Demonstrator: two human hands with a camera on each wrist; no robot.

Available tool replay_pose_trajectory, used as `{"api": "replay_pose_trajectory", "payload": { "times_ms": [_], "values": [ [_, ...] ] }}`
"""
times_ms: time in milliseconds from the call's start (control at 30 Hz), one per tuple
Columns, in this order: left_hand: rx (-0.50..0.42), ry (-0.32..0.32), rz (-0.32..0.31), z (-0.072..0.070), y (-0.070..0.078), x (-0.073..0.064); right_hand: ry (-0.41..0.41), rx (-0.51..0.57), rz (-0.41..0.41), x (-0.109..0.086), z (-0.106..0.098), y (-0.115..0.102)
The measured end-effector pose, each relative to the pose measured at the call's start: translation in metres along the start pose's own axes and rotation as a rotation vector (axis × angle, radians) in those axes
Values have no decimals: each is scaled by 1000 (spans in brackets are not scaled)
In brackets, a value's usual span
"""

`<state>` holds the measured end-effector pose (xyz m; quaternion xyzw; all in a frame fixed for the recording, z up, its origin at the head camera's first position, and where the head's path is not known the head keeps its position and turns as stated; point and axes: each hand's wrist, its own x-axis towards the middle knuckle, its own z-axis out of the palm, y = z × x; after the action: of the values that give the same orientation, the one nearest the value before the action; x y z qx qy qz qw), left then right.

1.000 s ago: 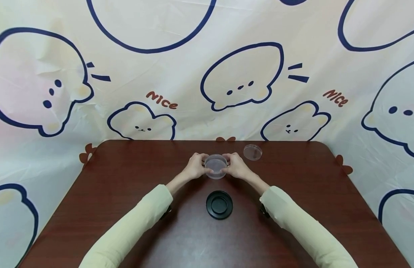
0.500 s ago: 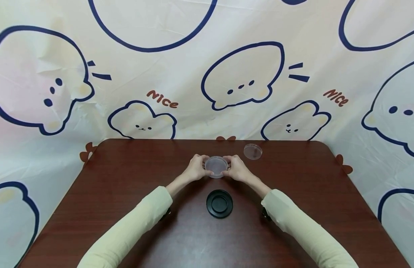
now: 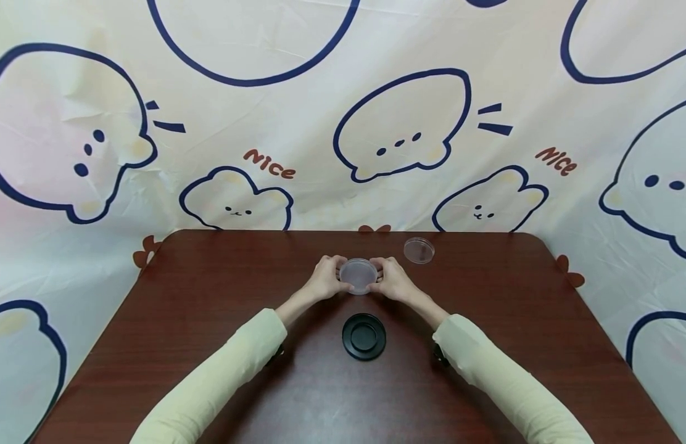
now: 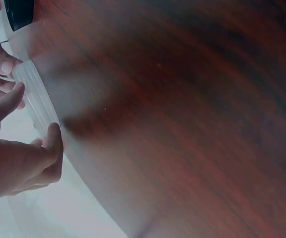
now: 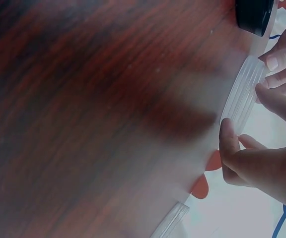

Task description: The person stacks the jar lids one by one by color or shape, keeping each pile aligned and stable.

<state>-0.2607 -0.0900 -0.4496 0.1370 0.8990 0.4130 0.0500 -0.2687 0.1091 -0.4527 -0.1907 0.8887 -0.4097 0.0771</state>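
Clear round petri dish pieces (image 3: 358, 276), stacked flat, sit between both hands near the far middle of the table. My left hand (image 3: 323, 276) grips their left side between thumb and fingers. On the opposite side, my right hand (image 3: 394, 279) pinches the rim in the same way. Several ridged layers show edge-on in the clear stack (image 5: 243, 94) in the right wrist view; how many pieces they make I cannot tell. A black round disc-like piece (image 3: 364, 337) with a raised ring lies nearer me. Behind and right of the hands rests another clear round dish piece (image 3: 419, 251).
The dark brown wooden table (image 3: 210, 296) has rounded far corners. A pale cloth (image 3: 309, 123) with cartoon drawings hangs behind it and along both sides. In the right wrist view, the separate clear dish piece (image 5: 170, 220) lies near the table's far edge.
From one second ago, the upper part of the clear stack has sunk slightly and its rims line up more closely. Both hands keep their hold, and nothing visibly changes over the last half second.
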Motion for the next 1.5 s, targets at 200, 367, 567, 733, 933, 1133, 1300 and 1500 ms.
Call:
{"api": "replay_pose_trajectory", "payload": {
  "times_ms": [200,367,567,733,933,1133,1300,1500],
  "values": [
    [-53,-8,-19,0,-2,2,9,-14,4,-3,-5,5],
    [-45,21,-18,-2,-4,4,4,-17,3,-5,-12,7],
    [-57,64,-4,-4,4,13,26,1,31,-6,-28,16],
    [-63,72,5,3,9,25,25,-20,21,-8,-47,27],
    [-42,59,36,14,19,43,59,-78,-9,-2,-69,43],
    [-33,63,19,28,33,58,47,-120,-30,6,-95,53],
    [-12,45,-25,43,47,68,26,-129,-31,8,-112,69],
    [-28,-22,-59,61,64,80,9,-105,11,12,-121,84]
  ]
}}
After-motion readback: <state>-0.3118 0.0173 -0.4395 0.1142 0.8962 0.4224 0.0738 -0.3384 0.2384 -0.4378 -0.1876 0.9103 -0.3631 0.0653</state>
